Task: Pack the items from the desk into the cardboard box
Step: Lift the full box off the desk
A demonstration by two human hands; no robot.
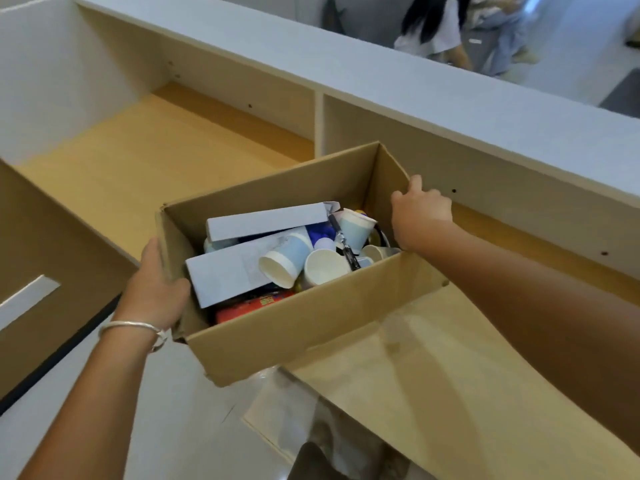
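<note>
An open cardboard box (311, 320) is held over the front edge of the wooden desk (145, 157), its near corner past the edge. My left hand (157, 285), a silver bracelet on its wrist, grips the box's left wall. My right hand (420, 214) grips the rim of the right wall. Inside lie several paper cups (287, 259), two white flat boxes (266, 220), a red packet (252, 304), a black pen (343, 240) and something blue underneath.
A raised white counter ledge (381, 84) runs along the back of the desk, with a white divider (318, 123) under it. Beyond the ledge a person (436, 29) stands. Below the desk edge lies grey floor with a clear plastic bag (294, 410).
</note>
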